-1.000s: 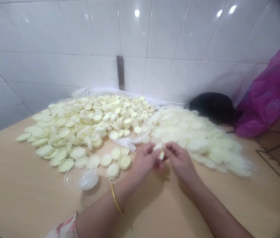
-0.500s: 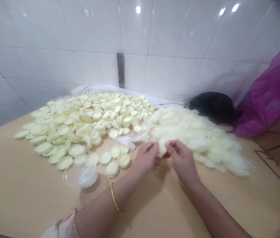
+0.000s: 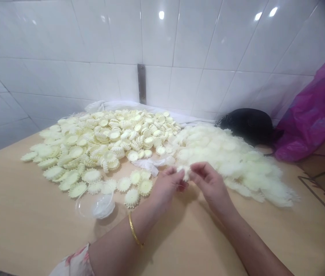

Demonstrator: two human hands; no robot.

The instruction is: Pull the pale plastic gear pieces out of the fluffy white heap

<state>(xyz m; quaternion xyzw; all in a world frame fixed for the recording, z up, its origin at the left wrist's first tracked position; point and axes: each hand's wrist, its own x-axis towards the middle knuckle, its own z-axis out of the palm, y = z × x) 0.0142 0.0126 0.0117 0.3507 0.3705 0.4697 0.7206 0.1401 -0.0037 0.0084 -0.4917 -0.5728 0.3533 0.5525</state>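
A small cream piece with a frilled edge is pinched between my two hands above the table. My left hand grips its left side between thumb and fingers, and a gold bangle circles that wrist. On the other side, my right hand pinches the same piece with thumb and forefinger. Just behind the hands lies a heap of thin, sheer whitish scalloped pieces. Several cream discs with toothed edges lie left of my left hand, in front of a large pile of similar discs.
A clear plastic bowl with something white inside stands at front left. White cloth strips lie between the heaps. At back right are a black bundle and a magenta plastic bag. A tiled wall borders the wooden table.
The frilled piece has shifted slightly left and down between my fingers. My right hand has turned a little around it. The view has tilted slightly.
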